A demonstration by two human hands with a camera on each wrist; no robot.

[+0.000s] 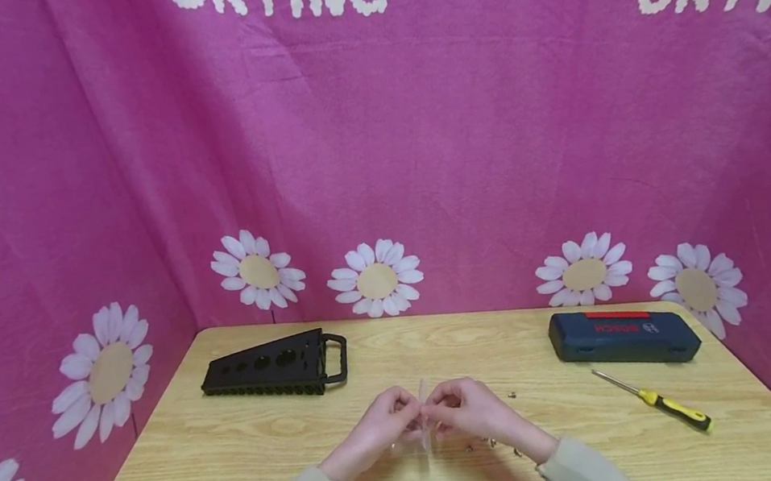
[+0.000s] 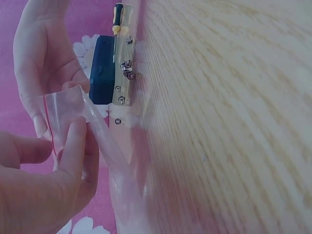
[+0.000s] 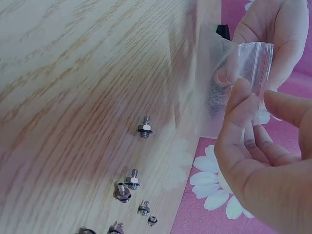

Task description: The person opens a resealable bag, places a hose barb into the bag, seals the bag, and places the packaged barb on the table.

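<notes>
- Apparently the work is at the mouth of a clear plastic bag [image 2: 119,187], which hangs between the two hands over the near middle of the table [image 1: 249,429]; a red line [image 2: 50,122] runs along the mouth.
- Left hand [image 1: 385,419] pinches one side, right hand [image 1: 469,408] the other, fingers curled in close.
- Judged best: take one wall in each hand near the red line and work it with small, even pulls (thin film probably stretches if yanked).
- Contents uncertain: greyish specks show in or behind the film, so the mouth is best kept uppermost.
- Loose metal fittings [image 3: 145,127] lie near the right forearm; a dragging sleeve could scatter them, so that wrist should stay raised.
- Farther out, well apart from the hands: screwdriver [image 1: 651,398] and dark blue case [image 1: 625,339] on the right, black tool holder [image 1: 257,375] at far left. None seems in the way.
</notes>
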